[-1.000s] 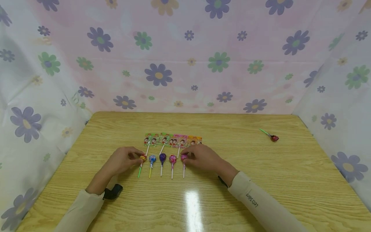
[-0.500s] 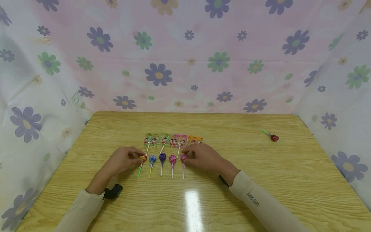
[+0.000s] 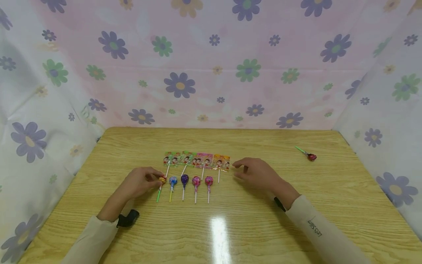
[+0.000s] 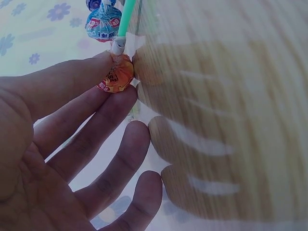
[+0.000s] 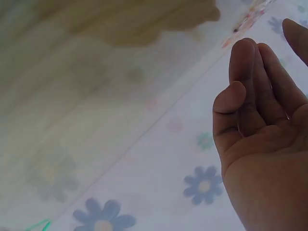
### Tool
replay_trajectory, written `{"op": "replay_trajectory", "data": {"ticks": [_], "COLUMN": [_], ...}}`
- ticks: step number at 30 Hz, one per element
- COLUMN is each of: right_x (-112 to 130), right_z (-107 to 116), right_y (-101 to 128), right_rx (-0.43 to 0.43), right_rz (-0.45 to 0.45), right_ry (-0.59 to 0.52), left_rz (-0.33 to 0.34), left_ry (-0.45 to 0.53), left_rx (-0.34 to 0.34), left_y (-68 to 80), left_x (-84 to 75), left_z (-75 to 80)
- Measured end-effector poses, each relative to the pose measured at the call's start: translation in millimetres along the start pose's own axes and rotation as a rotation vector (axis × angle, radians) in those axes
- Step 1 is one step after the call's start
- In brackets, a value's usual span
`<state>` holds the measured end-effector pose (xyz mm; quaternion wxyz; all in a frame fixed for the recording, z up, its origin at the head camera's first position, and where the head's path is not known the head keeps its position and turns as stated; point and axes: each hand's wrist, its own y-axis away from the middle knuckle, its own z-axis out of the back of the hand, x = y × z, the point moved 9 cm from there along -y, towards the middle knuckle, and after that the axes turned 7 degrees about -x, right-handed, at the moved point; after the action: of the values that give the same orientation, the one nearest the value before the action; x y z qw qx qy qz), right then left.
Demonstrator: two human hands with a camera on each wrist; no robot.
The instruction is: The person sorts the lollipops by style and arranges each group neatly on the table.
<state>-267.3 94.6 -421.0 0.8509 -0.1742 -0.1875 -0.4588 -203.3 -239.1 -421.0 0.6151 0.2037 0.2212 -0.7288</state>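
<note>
My left hand [image 3: 140, 181] pinches the orange-yellow head of a lollipop [image 4: 120, 74] with a green stick, between thumb and fingertips; the lollipop lies at the left end of a row. Along that row, to its right, lie a blue lollipop [image 3: 173, 180], a purple lollipop [image 3: 184, 179] and two pink ones, sticks toward me. My right hand [image 3: 258, 174] hovers right of the row, fingers loosely bent and holding nothing. Nearest to it is an orange flat-packed lollipop [image 3: 221, 163], the rightmost of several in flat wrappers behind the row.
A dark red lollipop [image 3: 311, 157] with a green stick lies alone at the far right of the wooden table [image 3: 280, 234]. Flowered cloth [image 3: 204, 91] encloses the table at the back and both sides.
My right hand has let go of the rightmost pink lollipop and moved right, uncovering the orange flat-packed lollipop. The left hand stays at its lollipop.
</note>
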Motion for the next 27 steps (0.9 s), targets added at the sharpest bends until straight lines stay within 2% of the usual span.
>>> {"op": "replay_trajectory", "data": {"ticks": [6, 17, 27], "right_x": [-37.8, -83.4, -123.7], "right_z": [21.5, 53.0, 81.3], "right_y": [13.6, 36.9, 56.5], "right_rx": [-0.046, -0.097, -0.16], "right_rz": [-0.047, -0.1, -0.156], "right_ry": [0.01, 0.03, 0.074], "left_rz": [0.016, 0.008, -0.006], "left_ry": [0.002, 0.011, 0.022], "left_rx": [0.004, 0.004, 0.007], "left_y": [-0.4, 1.4, 0.9], "left_x": [2.6, -1.4, 1.2], "left_z": [-0.1, 0.8, 0.4]}}
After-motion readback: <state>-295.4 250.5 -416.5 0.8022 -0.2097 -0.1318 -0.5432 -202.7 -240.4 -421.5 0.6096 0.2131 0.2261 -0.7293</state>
